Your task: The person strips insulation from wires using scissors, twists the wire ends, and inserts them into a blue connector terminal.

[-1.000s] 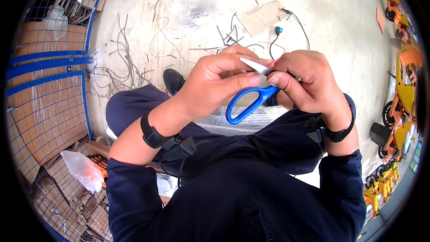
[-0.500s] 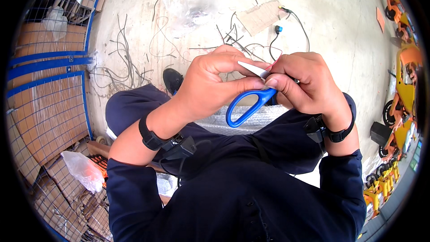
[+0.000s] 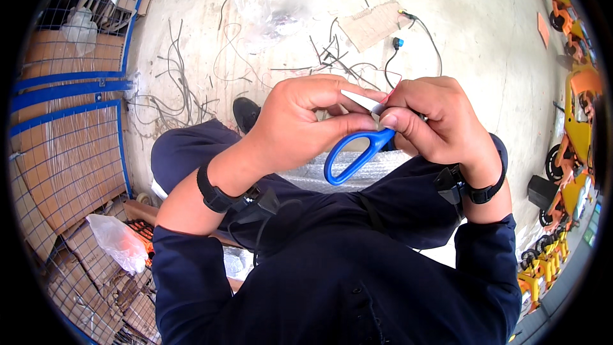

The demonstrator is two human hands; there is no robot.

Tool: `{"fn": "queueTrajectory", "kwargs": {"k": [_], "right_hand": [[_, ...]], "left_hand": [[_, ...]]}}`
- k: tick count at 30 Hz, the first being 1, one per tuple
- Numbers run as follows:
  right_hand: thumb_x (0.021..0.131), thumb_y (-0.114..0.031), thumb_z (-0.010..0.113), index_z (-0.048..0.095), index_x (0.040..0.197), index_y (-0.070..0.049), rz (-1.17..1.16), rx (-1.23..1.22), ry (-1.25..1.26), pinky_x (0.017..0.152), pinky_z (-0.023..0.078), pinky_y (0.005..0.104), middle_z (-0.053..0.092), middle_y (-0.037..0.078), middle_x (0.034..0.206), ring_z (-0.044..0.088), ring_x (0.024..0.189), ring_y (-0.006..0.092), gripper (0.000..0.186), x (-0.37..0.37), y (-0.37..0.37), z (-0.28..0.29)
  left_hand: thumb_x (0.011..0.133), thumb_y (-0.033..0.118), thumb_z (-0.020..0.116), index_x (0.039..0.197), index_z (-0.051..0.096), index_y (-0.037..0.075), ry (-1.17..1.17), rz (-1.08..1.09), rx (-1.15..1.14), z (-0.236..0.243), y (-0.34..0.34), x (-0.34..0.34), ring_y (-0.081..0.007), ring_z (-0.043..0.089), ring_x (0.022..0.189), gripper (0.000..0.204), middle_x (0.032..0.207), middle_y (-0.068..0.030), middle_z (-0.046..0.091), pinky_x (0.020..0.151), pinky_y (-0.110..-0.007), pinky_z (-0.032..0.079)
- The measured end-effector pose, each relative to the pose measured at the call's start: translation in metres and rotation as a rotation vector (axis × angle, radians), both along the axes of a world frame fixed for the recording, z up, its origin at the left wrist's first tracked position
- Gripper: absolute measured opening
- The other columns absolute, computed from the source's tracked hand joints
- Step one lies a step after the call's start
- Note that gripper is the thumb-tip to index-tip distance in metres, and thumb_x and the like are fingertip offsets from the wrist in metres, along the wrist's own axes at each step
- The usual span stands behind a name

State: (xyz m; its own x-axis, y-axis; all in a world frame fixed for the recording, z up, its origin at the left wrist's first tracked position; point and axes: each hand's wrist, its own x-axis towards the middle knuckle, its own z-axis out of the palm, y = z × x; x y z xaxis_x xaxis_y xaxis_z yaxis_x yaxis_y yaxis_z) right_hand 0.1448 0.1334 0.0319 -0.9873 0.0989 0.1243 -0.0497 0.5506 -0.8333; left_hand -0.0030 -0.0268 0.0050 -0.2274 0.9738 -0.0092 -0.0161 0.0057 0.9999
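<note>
A pair of scissors (image 3: 378, 143) with blue handles is in my right hand (image 3: 440, 118), gripped near the pivot between thumb and bent fingers. One handle loop hangs down toward my lap, and the pale blade points left toward my left hand (image 3: 300, 112). The left thumb and fingers are closed beside the blade; whatever they pinch is too small or hidden to make out. A thin red wire (image 3: 387, 96) shows at the right fingers, just above the blade. Both hands meet over my lap.
Cut black cables (image 3: 180, 80) and thin wires litter the floor ahead, with a cardboard piece (image 3: 372, 25), a connector with a blue end (image 3: 398, 43) and a clear plastic bag (image 3: 268, 9). A blue wire cage (image 3: 70, 83) holding cardboard stands left. Yellow-orange wheeled machines (image 3: 578, 115) line the right.
The left fingers have shifted slightly, with the upper ones lower and flatter. The scissors' handle loop has tilted a little downward. My right hand has barely moved.
</note>
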Motion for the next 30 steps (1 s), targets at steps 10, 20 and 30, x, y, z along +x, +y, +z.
{"fn": "queueTrajectory", "kwargs": {"k": [10, 20, 30], "right_hand": [[0.085, -0.016, 0.065, 0.065, 0.080, -0.006, -0.026, 0.070, 0.008, 0.049, 0.043, 0.0331, 0.056, 0.009, 0.061, 0.057, 0.054, 0.0276, 0.012, -0.0007, -0.0015, -0.0026], [0.085, -0.016, 0.065, 0.064, 0.079, -0.005, -0.017, 0.018, 0.005, 0.048, 0.042, 0.0328, 0.054, 0.009, 0.058, 0.056, 0.052, 0.0274, 0.012, -0.0009, -0.0023, -0.0046], [0.085, -0.015, 0.064, 0.065, 0.080, -0.004, -0.040, -0.025, -0.083, 0.048, 0.042, 0.0334, 0.054, 0.011, 0.058, 0.055, 0.052, 0.0281, 0.012, -0.0023, -0.0044, -0.0023]], "left_hand": [[0.084, -0.002, 0.064, 0.111, 0.063, -0.005, -0.494, -0.020, -0.114, -0.0037, 0.0022, 0.0027, -0.0146, 0.065, 0.089, 0.027, 0.096, -0.0088, 0.067, 0.079, -0.025, 0.052], [0.083, -0.004, 0.064, 0.111, 0.063, -0.004, -0.502, -0.024, -0.126, -0.0033, 0.0024, 0.0030, -0.0156, 0.065, 0.090, 0.028, 0.098, -0.0118, 0.068, 0.082, -0.026, 0.052], [0.084, -0.002, 0.063, 0.112, 0.062, -0.004, -0.613, -0.035, -0.134, -0.0083, 0.0013, 0.0024, -0.0169, 0.065, 0.091, 0.028, 0.099, -0.0130, 0.068, 0.082, -0.027, 0.053]]}}
